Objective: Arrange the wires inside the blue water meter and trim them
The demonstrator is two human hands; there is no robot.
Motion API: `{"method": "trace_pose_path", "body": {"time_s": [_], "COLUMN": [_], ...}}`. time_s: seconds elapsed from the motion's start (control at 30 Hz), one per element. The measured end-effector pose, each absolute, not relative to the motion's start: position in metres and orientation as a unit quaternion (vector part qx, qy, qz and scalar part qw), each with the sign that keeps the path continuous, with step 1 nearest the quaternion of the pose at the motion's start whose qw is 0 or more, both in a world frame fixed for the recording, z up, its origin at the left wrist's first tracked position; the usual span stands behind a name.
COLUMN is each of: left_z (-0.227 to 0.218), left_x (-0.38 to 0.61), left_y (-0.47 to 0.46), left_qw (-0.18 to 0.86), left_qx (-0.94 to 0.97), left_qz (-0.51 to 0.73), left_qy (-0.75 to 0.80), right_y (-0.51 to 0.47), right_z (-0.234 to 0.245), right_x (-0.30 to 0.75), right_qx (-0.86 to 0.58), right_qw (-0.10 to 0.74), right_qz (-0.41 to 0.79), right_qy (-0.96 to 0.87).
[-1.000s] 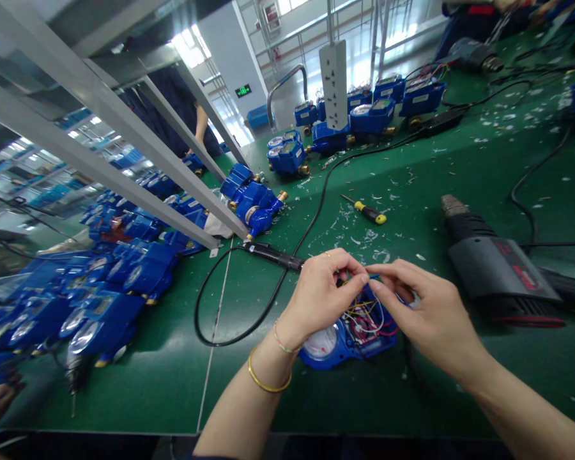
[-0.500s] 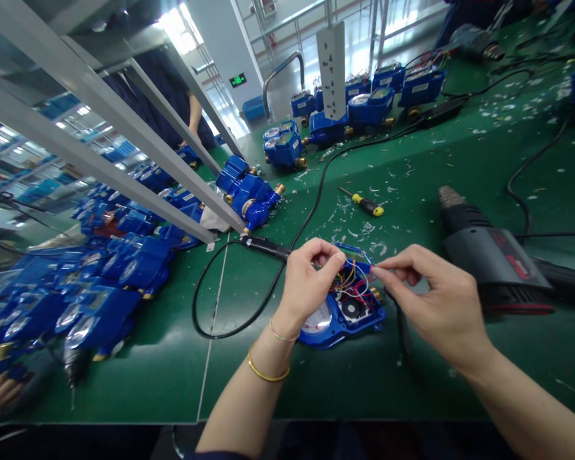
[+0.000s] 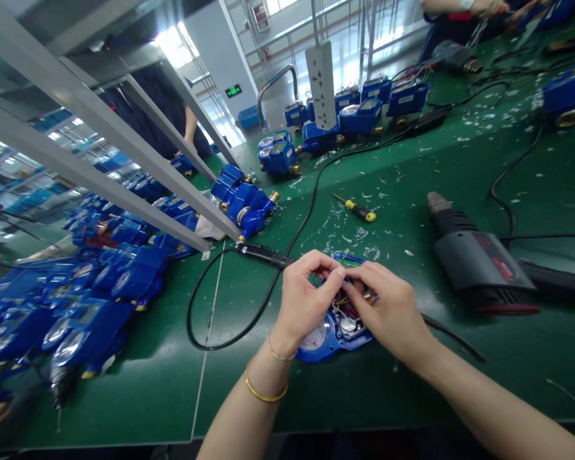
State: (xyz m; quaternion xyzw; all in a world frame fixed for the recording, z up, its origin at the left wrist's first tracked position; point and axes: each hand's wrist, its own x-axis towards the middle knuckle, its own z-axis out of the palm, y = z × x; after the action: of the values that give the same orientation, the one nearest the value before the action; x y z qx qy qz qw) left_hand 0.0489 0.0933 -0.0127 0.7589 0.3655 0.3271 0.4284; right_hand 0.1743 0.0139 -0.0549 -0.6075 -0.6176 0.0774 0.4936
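Observation:
An opened blue water meter [image 3: 314,345] lies on the green bench, with thin coloured wires [image 3: 347,311] spilling from its housing. My left hand [image 3: 304,294] is above its left side, thumb and forefinger pinched on a thin wire. Coming from the right, my right hand [image 3: 395,313] pinches at the same spot, its fingertips touching those of the left. The fingers largely cover the wire ends. Just beyond them shows a blue-edged part [image 3: 349,257], perhaps the lid with a circuit board. My right hand hides the meter's right side.
A heat gun [image 3: 483,262] lies to the right, a yellow-black screwdriver [image 3: 361,209] ahead. A black cable [image 3: 190,319] loops at left. Blue meters [image 3: 141,262] crowd the left beside metal posts; others stand behind a power strip [image 3: 321,86]. Co-workers' hands show at the far right and left edges.
My right hand has moved left, from the meter's right side to meet my left fingertips, bringing the wire it pinched. The view has shifted slightly.

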Motion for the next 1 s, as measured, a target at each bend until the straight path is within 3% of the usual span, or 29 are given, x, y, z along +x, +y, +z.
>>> {"method": "trace_pose_path", "body": {"time_s": [0.2, 0.4, 0.57, 0.63, 0.77, 1.0], "left_z": [-0.011, -0.015, -0.02, -0.022, -0.026, -0.026], "left_x": [0.03, 0.027, 0.039, 0.041, 0.037, 0.035], "left_y": [0.106, 0.105, 0.09, 0.088, 0.087, 0.087], "left_qw": [0.389, 0.278, 0.229, 0.238, 0.258, 0.267], "left_qx": [0.701, 0.8, 0.859, 0.857, 0.846, 0.83], "left_qz": [0.397, 0.283, 0.175, 0.175, 0.208, 0.209], "left_qy": [0.447, 0.449, 0.423, 0.422, 0.418, 0.442], "right_y": [0.011, -0.001, -0.016, -0.02, -0.022, -0.022], "right_z": [-0.068, -0.073, -0.078, -0.084, -0.099, -0.099], "right_x": [0.166, 0.169, 0.18, 0.187, 0.195, 0.201], "right_qx": [-0.595, -0.569, -0.568, -0.623, -0.678, -0.671], "right_qw": [0.49, 0.474, 0.53, 0.559, 0.599, 0.549], "right_qz": [0.022, -0.04, -0.029, 0.015, 0.212, 0.4], "right_qy": [-0.636, -0.671, -0.629, -0.546, -0.37, -0.298]}}
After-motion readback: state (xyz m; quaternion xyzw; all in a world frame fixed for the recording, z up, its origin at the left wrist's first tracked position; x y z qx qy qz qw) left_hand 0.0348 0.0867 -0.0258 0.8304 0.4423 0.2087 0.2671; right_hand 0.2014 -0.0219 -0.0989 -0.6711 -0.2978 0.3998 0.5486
